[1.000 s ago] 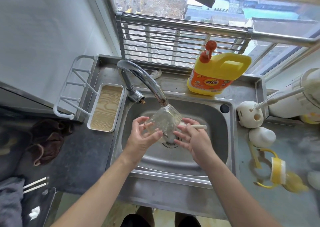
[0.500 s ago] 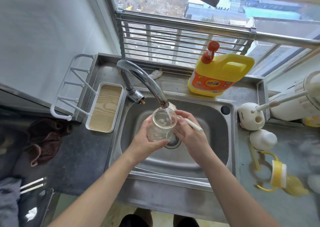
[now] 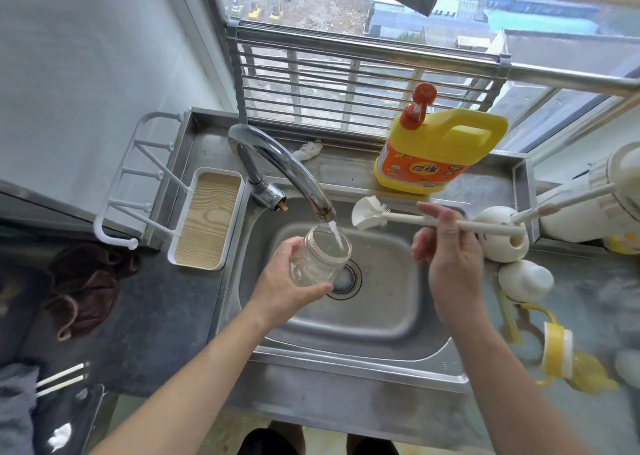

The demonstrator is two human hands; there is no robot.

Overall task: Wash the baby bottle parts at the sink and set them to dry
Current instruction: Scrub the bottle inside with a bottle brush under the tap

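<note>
L hand (image 3: pixel 287 290) wrapped round bottle (image 3: pixel 318 258) mid-frame under tap (image 3: pixel 294 174) stream, R hand (image 3: pixel 448 260) pinching brush (image 3: pixel 398 216) handle at its upper right; imo fill partway, then feed brush straight in.

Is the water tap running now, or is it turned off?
Running. A white stream falls from the faucet spout into the mouth of the clear bottle that the left hand holds.
</note>
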